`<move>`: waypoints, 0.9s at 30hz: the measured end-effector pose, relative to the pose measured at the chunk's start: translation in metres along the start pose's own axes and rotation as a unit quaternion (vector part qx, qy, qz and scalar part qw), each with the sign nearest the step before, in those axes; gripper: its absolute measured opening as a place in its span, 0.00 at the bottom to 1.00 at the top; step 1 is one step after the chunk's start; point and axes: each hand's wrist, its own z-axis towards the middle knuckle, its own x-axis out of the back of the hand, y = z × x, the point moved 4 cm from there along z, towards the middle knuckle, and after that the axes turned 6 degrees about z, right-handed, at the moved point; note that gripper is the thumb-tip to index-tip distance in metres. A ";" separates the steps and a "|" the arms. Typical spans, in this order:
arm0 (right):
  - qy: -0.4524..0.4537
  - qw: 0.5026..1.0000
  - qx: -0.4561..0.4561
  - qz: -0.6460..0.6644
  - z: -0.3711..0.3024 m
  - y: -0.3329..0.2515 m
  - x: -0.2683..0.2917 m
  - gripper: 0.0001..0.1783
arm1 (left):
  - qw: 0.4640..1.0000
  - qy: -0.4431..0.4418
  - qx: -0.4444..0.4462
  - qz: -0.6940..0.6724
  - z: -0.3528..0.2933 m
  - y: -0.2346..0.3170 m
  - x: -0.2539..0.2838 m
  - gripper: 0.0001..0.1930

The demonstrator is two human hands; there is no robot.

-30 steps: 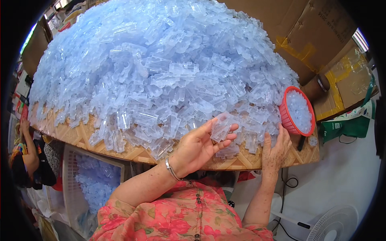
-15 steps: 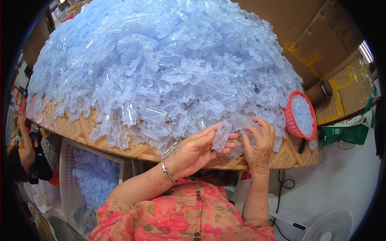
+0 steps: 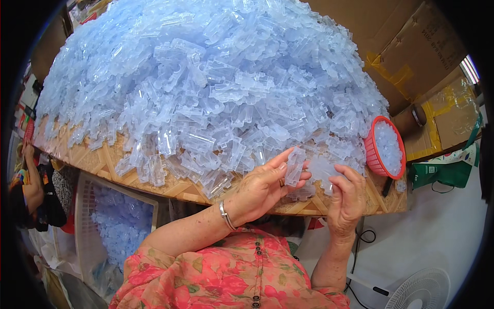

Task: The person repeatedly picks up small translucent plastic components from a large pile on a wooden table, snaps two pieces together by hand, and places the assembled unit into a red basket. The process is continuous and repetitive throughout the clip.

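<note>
Flattened brown cardboard boxes (image 3: pixel 411 56) lean behind the table at the upper right, crossed by strips of yellow tape; one carries a small dark printed label near its top edge. Below them a green bag (image 3: pixel 447 172) with a pale patch sits beside the table's right end. A red round basket (image 3: pixel 385 148) filled with small clear pieces stands tilted at the table's right edge.

The left hand (image 3: pixel 260 188) pinches a clear plastic piece (image 3: pixel 295 166) upright between thumb and fingers, just over the front edge of the table (image 3: pixel 108 162). The right hand (image 3: pixel 347 198) is close beside it, fingers curled around what seems to be another clear piece, though the view is too blurred there to be sure. Both hands hover at the foot of a great heap of clear bluish plastic pieces (image 3: pixel 206 77) that covers nearly the whole woven-patterned tabletop.

Under the table at the left, a white crate (image 3: pixel 85 226) holds more of the same pieces. Another person's hand (image 3: pixel 32 188) shows at the far left. A white fan (image 3: pixel 424 291) stands on the floor at the lower right.
</note>
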 end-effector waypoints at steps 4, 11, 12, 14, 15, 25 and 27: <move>-0.090 0.984 -0.060 0.140 0.008 0.003 0.010 0.05 | 1.000 -0.006 0.021 0.004 0.001 -0.003 -0.005 0.31; -0.024 0.979 -0.153 0.131 0.012 0.018 -0.035 0.18 | 0.996 0.005 0.046 -0.073 0.004 -0.023 -0.005 0.30; -0.022 0.975 -0.168 0.141 0.010 0.018 -0.037 0.21 | 0.997 0.013 0.041 -0.071 0.003 -0.025 -0.003 0.30; -0.018 0.967 -0.201 0.159 0.002 0.016 -0.040 0.27 | 0.997 0.019 0.037 -0.065 0.003 -0.021 -0.001 0.31; -0.034 0.970 -0.179 0.159 0.000 0.014 -0.040 0.31 | 0.997 0.019 0.037 -0.059 0.002 -0.018 0.000 0.31; -0.104 0.976 -0.149 0.122 -0.006 0.011 -0.029 0.49 | 0.999 0.016 0.037 -0.017 0.002 -0.017 -0.003 0.29; -0.093 0.982 -0.111 0.118 -0.005 0.008 -0.029 0.48 | 0.999 0.009 0.037 -0.011 0.002 -0.019 -0.002 0.29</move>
